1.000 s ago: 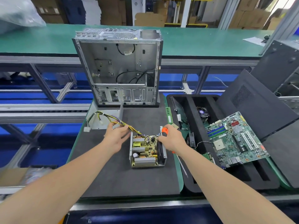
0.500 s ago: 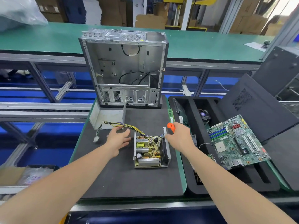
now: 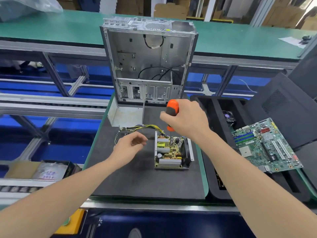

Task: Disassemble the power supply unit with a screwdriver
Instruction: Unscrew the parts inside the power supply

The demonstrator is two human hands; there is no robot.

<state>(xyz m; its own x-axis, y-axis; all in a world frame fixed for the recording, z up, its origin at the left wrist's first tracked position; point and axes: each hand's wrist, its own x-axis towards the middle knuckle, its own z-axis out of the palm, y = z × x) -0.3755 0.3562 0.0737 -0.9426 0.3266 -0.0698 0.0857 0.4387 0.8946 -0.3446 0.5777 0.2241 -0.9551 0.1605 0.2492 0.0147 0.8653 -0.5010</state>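
Note:
The opened power supply unit (image 3: 171,152) lies on the black mat (image 3: 145,182), its yellow circuit board and heat sinks exposed. A yellow and black cable bundle (image 3: 145,126) runs from its far left corner. My right hand (image 3: 187,120) grips an orange and black screwdriver (image 3: 172,109) upright, its shaft pointing down into the far part of the board. My left hand (image 3: 127,148) hovers left of the unit with fingers loosely curled, holding nothing. The unit's removed metal cover (image 3: 125,115) lies behind the cables.
An empty metal computer case (image 3: 149,60) stands upright at the mat's far edge. A black foam tray (image 3: 240,177) on the right carries a green motherboard (image 3: 267,145) and a fan. A black side panel (image 3: 284,107) leans at far right.
My right hand has lifted and stood the screwdriver upright over the unit's board. My left hand has come off the cables and drawn back left of the unit.

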